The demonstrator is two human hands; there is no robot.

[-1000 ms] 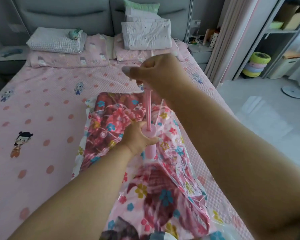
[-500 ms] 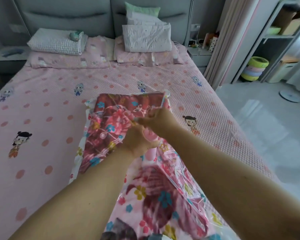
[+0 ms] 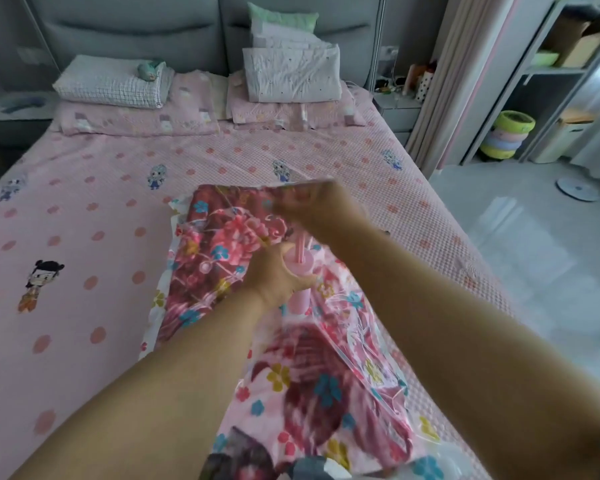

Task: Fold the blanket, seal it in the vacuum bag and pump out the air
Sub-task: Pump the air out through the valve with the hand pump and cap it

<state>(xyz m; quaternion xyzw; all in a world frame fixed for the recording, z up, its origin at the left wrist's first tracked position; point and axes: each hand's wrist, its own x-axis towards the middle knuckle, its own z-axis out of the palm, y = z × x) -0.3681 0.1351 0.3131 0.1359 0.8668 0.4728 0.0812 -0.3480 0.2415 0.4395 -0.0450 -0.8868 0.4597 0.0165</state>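
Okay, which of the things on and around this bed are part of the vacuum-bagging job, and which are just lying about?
In the job:
blanket
bag
pump
left hand
right hand

Lying about:
pillows
toy
stools

No writing, label, brand or number can be read anywhere here; the prints show only cartoon figures and flowers.

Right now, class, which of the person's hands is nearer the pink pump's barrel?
Left. The left hand grips the pump barrel; the right hand is above it, at the plunger's top.
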